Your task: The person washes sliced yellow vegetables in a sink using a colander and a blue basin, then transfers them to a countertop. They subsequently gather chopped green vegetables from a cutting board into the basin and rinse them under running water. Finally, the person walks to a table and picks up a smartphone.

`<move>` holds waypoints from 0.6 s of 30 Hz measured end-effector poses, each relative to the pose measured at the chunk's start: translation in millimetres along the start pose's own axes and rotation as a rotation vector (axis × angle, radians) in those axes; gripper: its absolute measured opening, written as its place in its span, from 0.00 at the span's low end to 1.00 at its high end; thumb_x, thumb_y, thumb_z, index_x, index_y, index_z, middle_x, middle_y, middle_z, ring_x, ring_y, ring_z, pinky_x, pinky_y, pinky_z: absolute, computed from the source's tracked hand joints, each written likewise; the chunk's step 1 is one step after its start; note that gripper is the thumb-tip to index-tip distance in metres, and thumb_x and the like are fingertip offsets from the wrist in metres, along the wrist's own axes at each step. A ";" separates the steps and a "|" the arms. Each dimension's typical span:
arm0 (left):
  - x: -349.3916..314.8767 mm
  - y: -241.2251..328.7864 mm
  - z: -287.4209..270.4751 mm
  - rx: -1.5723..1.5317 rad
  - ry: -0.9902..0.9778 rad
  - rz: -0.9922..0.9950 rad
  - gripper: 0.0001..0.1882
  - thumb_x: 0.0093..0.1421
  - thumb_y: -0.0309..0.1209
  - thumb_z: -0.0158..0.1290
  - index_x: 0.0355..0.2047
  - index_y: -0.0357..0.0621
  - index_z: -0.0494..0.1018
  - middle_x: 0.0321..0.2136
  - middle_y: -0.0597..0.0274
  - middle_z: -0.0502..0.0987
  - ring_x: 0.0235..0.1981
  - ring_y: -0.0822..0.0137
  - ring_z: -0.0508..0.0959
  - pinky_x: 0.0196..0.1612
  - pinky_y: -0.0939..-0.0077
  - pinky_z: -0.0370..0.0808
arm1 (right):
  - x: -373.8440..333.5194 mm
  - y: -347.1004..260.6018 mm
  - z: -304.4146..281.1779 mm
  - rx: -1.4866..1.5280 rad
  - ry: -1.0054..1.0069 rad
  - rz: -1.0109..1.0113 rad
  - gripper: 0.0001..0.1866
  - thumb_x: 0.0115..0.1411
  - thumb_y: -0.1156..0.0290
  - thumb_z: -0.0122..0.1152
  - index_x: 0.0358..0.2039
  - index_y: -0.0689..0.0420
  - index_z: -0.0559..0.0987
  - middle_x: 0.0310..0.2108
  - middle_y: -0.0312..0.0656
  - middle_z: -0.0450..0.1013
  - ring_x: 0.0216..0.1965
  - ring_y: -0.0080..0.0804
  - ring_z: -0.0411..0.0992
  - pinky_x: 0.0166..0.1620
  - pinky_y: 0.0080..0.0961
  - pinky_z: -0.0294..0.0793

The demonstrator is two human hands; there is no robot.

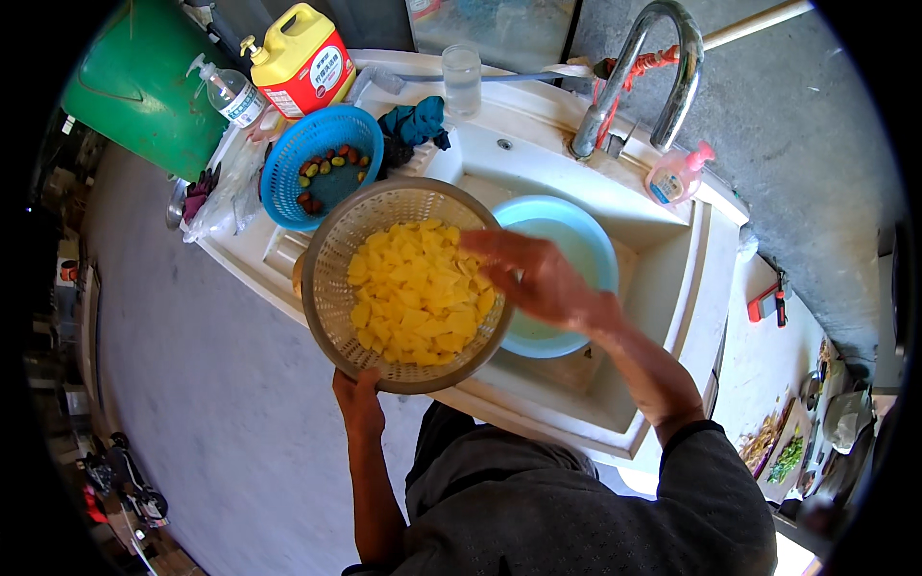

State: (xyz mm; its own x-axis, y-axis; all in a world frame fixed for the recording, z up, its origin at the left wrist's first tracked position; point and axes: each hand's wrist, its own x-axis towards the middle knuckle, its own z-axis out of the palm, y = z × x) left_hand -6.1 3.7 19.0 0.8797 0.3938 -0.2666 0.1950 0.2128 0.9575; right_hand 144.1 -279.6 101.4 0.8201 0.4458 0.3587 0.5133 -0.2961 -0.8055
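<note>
My left hand [360, 403] grips the near rim of a brown-grey colander [329, 274], its thumb over the edge. Inside lies a heap of yellow cut pieces [418, 293] that look like sliced potato. Over the colander's right rim is my right hand [533, 274], slightly blurred, with its fingers stretched toward the pieces and nothing seen in them. Below that hand, a light blue basin [603, 259] of cloudy water stands in the white sink [663, 278]. The colander is held over the sink's left part and front edge, hiding some of the basin's left side.
A blue basket [279, 182] with small red and green fruits stands behind the colander. Beyond it are a yellow-red jug [303, 62], a pump bottle [233, 96], a teal cloth [418, 120] and a glass [462, 82]. The tap [687, 77] arches over the sink's back; a pink-topped bottle [677, 176] sits right.
</note>
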 end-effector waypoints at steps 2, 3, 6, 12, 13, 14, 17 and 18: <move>-2.1 0.4 -3.8 0.007 0.007 -0.019 0.24 0.55 0.24 0.51 0.53 0.27 0.66 0.48 0.52 0.75 0.45 0.66 0.76 0.46 0.74 0.75 | 15.0 30.8 -12.6 0.081 0.035 0.243 0.12 0.63 0.76 0.58 0.47 0.59 0.80 0.43 0.46 0.80 0.45 0.42 0.78 0.46 0.33 0.79; -1.7 -0.6 -4.9 0.017 0.008 -0.028 0.25 0.55 0.24 0.51 0.53 0.27 0.66 0.48 0.52 0.75 0.45 0.66 0.76 0.47 0.73 0.75 | 16.7 67.2 -16.5 0.050 0.073 0.303 0.12 0.63 0.74 0.60 0.47 0.59 0.80 0.42 0.45 0.81 0.45 0.42 0.78 0.47 0.35 0.79; -0.2 -1.1 1.3 -0.007 0.030 -0.021 0.25 0.55 0.24 0.51 0.54 0.27 0.66 0.48 0.52 0.75 0.44 0.65 0.77 0.47 0.72 0.75 | -7.7 192.9 -15.1 -0.348 -0.112 0.519 0.19 0.59 0.64 0.65 0.50 0.57 0.79 0.43 0.46 0.80 0.47 0.43 0.77 0.51 0.40 0.76; -0.8 -5.4 -1.0 0.009 0.037 -0.015 0.25 0.55 0.24 0.50 0.54 0.26 0.65 0.48 0.50 0.75 0.45 0.62 0.78 0.48 0.69 0.77 | -76.3 271.5 9.3 -0.649 -0.430 0.613 0.35 0.57 0.61 0.66 0.65 0.49 0.66 0.66 0.48 0.58 0.67 0.55 0.55 0.64 0.48 0.65; -0.9 -5.6 -2.3 0.022 0.040 -0.015 0.25 0.55 0.24 0.49 0.54 0.26 0.65 0.48 0.50 0.75 0.46 0.61 0.79 0.49 0.67 0.78 | -79.2 272.8 12.1 -0.651 -0.420 0.620 0.34 0.57 0.63 0.65 0.64 0.50 0.67 0.66 0.48 0.59 0.67 0.54 0.55 0.64 0.49 0.65; -1.0 -4.6 -2.9 0.032 0.035 -0.015 0.25 0.55 0.24 0.49 0.54 0.25 0.64 0.48 0.49 0.75 0.46 0.61 0.79 0.49 0.67 0.77 | -80.9 274.2 14.5 -0.655 -0.410 0.629 0.33 0.57 0.64 0.65 0.63 0.51 0.67 0.66 0.48 0.59 0.67 0.54 0.55 0.64 0.50 0.65; -2.3 -1.8 -2.4 0.050 0.026 -0.018 0.26 0.55 0.24 0.49 0.54 0.25 0.64 0.48 0.49 0.75 0.46 0.61 0.78 0.49 0.67 0.77 | -86.7 280.6 21.3 -0.731 -0.409 0.608 0.31 0.56 0.69 0.62 0.61 0.54 0.68 0.64 0.51 0.59 0.65 0.55 0.58 0.62 0.50 0.68; -1.3 -1.7 -1.3 0.047 0.026 -0.014 0.26 0.56 0.24 0.49 0.54 0.24 0.64 0.48 0.49 0.75 0.46 0.60 0.78 0.49 0.67 0.77 | -91.8 285.0 22.2 -0.767 -0.426 0.579 0.30 0.56 0.70 0.61 0.61 0.55 0.69 0.63 0.52 0.60 0.64 0.55 0.60 0.60 0.49 0.70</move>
State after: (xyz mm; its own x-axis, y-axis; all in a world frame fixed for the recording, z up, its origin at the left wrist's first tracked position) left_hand -8.1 4.0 17.6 0.8652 0.4146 -0.2821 0.2277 0.1763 0.9576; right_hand 209.4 -386.2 -171.6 0.9111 0.2815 -0.3012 0.2157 -0.9481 -0.2334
